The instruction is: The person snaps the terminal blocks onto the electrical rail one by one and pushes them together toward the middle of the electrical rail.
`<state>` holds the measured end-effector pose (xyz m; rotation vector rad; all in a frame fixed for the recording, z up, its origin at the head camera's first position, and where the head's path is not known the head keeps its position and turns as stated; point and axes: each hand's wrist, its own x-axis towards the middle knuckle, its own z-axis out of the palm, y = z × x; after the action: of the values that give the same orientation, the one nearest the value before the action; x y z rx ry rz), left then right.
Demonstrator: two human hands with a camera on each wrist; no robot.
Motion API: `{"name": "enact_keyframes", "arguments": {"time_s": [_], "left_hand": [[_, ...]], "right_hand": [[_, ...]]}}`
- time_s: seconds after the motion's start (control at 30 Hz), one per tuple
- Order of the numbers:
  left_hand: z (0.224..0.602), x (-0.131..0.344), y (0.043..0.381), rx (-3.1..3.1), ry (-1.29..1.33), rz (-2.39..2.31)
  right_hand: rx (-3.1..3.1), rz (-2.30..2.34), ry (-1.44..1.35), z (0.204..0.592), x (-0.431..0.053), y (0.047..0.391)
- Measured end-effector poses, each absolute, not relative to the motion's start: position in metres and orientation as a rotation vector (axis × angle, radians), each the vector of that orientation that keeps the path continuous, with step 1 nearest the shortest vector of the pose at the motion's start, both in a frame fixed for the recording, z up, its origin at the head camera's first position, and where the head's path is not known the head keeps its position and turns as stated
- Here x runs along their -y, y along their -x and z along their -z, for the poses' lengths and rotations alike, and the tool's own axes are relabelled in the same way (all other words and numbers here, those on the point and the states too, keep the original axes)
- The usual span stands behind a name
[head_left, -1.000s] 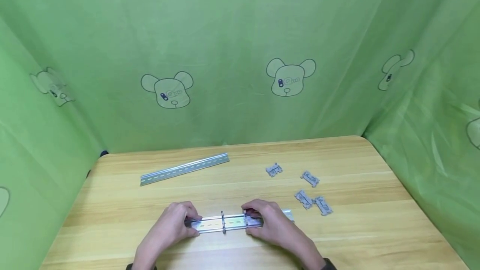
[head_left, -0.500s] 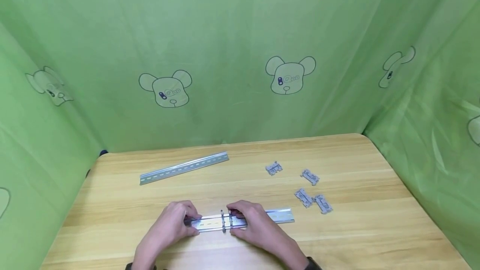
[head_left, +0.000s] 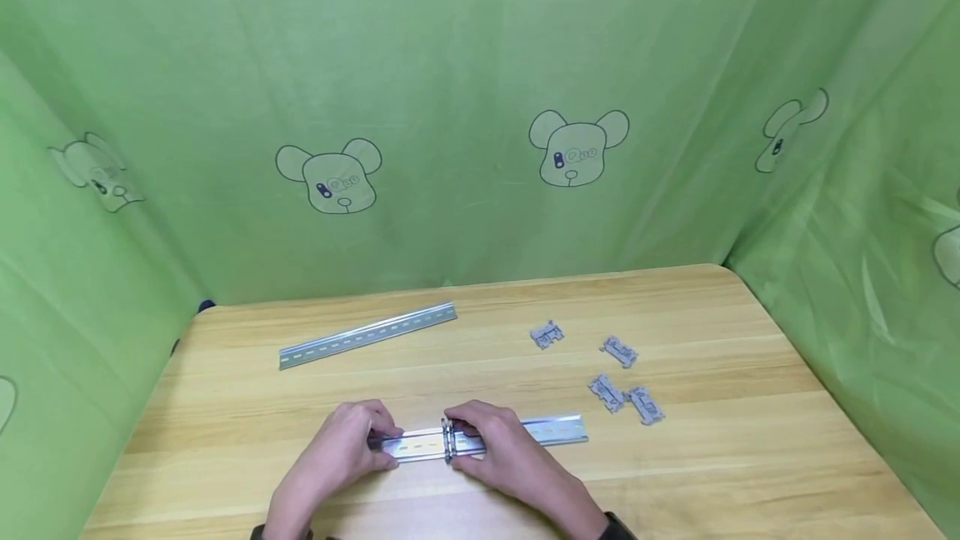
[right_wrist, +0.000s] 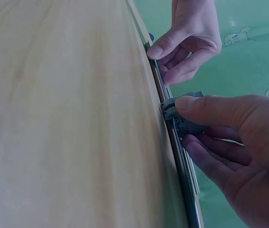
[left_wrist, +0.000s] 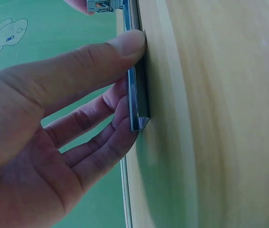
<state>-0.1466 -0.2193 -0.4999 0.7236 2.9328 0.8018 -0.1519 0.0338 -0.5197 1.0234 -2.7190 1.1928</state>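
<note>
A slotted metal DIN rail (head_left: 558, 430) lies along the front of the table. My left hand (head_left: 345, 444) grips its left end, thumb on the near edge and fingers on the far edge, as the left wrist view shows. Two slim grey terminal blocks (head_left: 448, 440) sit side by side across the rail near its middle. The right one is pinched by my right hand (head_left: 498, 448), thumb on the near side and fingers at the far side. In the right wrist view the two blocks (right_wrist: 187, 124) stand close together on the rail, partly hidden by the thumb.
A second slotted DIN rail (head_left: 367, 336) lies slanted at the back left of the wooden table (head_left: 712, 332). Several loose grey terminal blocks (head_left: 619, 351) lie at the right, two of them side by side. A green curtain (head_left: 450, 190) encloses the table's back and sides.
My right hand has slid its terminal block leftward along the rail, up to the other block. The rail's right part has come into view. My left hand has stayed at the left end.
</note>
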Motion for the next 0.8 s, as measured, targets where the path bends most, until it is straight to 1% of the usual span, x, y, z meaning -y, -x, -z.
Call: {"name": "enact_keyframes", "arguments": {"time_s": [0.23,0.43,0.7,0.8], "left_hand": [[0.5,0.219,0.146,-2.921,-0.726,-0.824],[0.501,0.219,0.145,-2.908,-0.725,-0.84],[0.501,0.22,0.146,-2.92,-0.725,-0.83],[0.5,0.22,0.146,-2.917,-0.725,-0.836]], "right_hand": [[2.735,-1.196,-1.02,0.513,-0.039,0.151],[2.749,-1.235,-1.015,0.499,-0.068,0.16],[2.836,-1.072,-0.704,0.484,-0.126,0.176],[2.84,-0.969,-0.642,0.48,-0.15,0.18]]}}
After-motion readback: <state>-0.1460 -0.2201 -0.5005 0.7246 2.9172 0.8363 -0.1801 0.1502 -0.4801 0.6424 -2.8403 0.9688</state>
